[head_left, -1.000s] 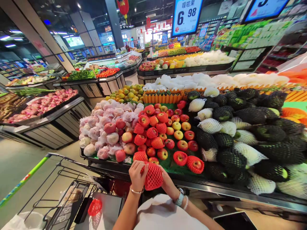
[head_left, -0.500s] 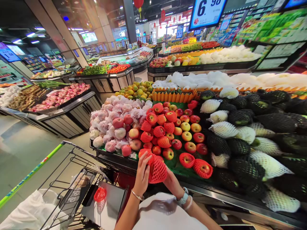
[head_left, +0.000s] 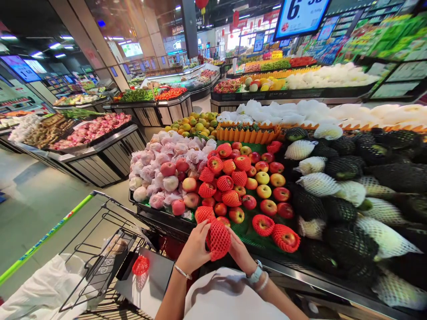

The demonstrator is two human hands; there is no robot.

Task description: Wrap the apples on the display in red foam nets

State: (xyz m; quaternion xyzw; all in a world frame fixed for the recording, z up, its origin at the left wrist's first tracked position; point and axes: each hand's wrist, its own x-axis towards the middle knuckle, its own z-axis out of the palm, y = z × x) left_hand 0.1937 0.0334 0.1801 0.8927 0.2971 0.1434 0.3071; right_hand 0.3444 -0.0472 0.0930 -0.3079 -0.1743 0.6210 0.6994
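Note:
Between my two hands, in front of my body, is an apple in a red foam net; the net covers nearly all of it. My left hand grips its left side, fingers curled over the top. On the right side my right hand is closed against it, its fingers partly hidden behind the net. Just beyond, on the green-lined stand, lie several loose apples and several apples in red nets. Two netted apples rest near the stand's front edge, to the right of my hands.
A shopping cart with a green handle stands at the left; an empty red foam net lies on a flat box in it. Bagged fruit is piled left of the apples, dark netted fruit to the right. A metal rail edges the stand.
My left hand has shifted its grip lower and round the netted apple, which has turned slightly. The whole view has swung a little to the left.

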